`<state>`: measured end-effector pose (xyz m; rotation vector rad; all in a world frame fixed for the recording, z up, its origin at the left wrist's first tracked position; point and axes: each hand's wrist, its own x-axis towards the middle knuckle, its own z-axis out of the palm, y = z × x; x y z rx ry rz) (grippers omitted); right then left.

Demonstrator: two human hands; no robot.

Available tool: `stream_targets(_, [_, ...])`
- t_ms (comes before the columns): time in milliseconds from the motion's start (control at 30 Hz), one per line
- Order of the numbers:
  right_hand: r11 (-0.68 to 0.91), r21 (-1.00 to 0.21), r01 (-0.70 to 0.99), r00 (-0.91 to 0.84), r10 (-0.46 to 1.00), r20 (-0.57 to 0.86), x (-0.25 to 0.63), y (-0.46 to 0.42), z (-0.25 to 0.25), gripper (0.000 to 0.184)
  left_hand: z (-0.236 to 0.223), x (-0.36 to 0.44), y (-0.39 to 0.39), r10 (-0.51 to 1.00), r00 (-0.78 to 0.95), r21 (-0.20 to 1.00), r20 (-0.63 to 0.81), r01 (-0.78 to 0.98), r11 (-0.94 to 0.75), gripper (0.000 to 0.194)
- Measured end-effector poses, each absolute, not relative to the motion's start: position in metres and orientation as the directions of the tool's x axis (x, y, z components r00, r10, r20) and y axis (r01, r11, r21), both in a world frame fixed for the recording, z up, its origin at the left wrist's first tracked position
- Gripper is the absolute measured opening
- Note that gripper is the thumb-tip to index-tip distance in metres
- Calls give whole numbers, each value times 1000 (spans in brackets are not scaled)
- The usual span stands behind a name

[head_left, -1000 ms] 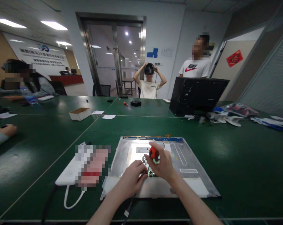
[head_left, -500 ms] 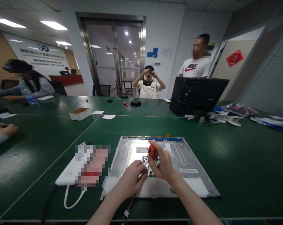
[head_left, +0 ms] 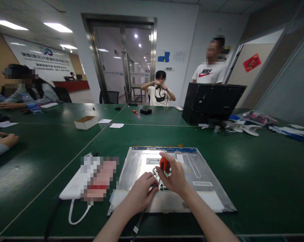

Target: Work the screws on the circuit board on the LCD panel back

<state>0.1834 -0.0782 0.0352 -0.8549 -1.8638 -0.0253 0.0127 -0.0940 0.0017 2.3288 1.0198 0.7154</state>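
A flat metal-backed display panel lies on the green table in front of me, with a blue circuit strip along its far edge. My right hand is closed around the orange-and-black handle of a screwdriver, held upright over a small green circuit board mid-panel. The screwdriver's thin shaft slants down to the board; its tip is hidden. Beside the tip, my left hand has its fingers pinched together low on the board, and what they hold is hidden. A dark cable runs out from beneath that hand.
Left of the panel lie a white power strip and a partly blurred pink object. Farther off are an open white box, another orange screwdriver and a black monitor. Other people are around the table; a co-worker's hand rests at left.
My right fingers and the screwdriver handle have shifted slightly, back and forth, over the same spot. My left hand stays put. The person across has lowered a headset from the head to the chest.
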Motion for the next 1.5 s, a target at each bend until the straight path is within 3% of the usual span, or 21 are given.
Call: stream_targets(1500, [757, -381, 531, -233, 562, 793, 185, -80, 35, 47, 4, 13, -94, 776, 579, 628, 252, 512, -586, 13])
